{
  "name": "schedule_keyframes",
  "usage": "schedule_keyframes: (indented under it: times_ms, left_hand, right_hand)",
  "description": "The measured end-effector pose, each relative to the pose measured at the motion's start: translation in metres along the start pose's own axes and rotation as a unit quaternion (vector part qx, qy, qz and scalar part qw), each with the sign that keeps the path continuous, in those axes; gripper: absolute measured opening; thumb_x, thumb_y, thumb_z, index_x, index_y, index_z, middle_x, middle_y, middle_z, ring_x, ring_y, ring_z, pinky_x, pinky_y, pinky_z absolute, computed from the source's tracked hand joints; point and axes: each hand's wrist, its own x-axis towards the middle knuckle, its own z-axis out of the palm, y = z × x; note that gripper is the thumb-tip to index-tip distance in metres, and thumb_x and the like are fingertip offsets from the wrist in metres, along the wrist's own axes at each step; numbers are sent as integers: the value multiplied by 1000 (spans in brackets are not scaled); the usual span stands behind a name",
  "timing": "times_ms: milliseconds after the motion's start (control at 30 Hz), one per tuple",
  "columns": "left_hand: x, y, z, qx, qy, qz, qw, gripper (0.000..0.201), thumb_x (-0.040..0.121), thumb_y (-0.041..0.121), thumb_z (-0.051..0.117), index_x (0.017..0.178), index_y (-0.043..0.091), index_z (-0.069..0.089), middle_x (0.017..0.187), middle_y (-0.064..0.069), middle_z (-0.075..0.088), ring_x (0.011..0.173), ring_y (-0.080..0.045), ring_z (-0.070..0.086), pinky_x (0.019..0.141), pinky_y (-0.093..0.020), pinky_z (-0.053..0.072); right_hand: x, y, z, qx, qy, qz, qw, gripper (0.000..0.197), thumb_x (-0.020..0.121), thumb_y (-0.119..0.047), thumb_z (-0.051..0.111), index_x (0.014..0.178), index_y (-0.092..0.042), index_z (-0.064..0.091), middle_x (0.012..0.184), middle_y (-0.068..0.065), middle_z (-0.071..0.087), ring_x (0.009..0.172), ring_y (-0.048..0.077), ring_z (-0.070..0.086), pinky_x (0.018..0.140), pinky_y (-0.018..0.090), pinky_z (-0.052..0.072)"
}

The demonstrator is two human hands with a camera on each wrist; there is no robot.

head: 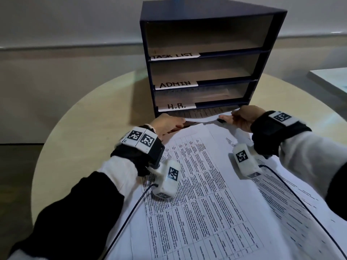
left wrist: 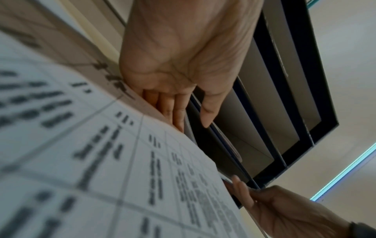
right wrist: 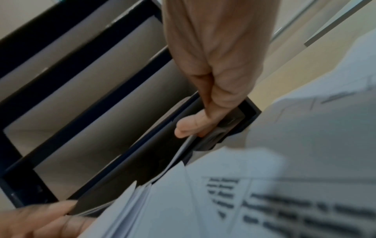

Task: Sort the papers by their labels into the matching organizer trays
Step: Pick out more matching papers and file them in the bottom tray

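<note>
A dark blue organizer stands on the round table, its trays labelled TASK LIST, ADMIN and H.R., with an unlabelled slot below. Both hands hold one printed sheet at the mouth of that lowest slot, its far part inside. My left hand grips the sheet's left edge; my right hand pinches its right edge between thumb and fingers. In the left wrist view my left hand lies along the paper at the organizer's front. A pile of printed papers lies under my wrists.
The H.R. tray holds a sheet; the two trays above look bare. The beige table shows to the left of the pile. A white flat object sits at the far right. Camera cables run across the papers.
</note>
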Motion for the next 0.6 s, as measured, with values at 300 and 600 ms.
schedule_keyframes:
  times_ms: [300, 600]
  left_hand:
    - [9, 5, -2, -65, -26, -47, 996, 19, 94, 18, 50, 76, 12, 50, 73, -1, 53, 56, -8, 42, 49, -14, 30]
    - [3, 5, 0, 86, -72, 45, 993, 22, 96, 24, 48, 109, 13, 62, 94, -2, 57, 82, -13, 49, 78, -25, 37]
  right_hand:
    - [5, -2, 9, -23, -39, -7, 999, 44, 99, 3, 14, 138, -1, 33, 136, 25, 46, 52, 22, 67, 46, 20, 54]
    - [-3, -3, 1, -101, 1, -17, 995, 47, 92, 11, 18, 133, 0, 36, 97, 19, 55, 63, 23, 54, 42, 23, 53]
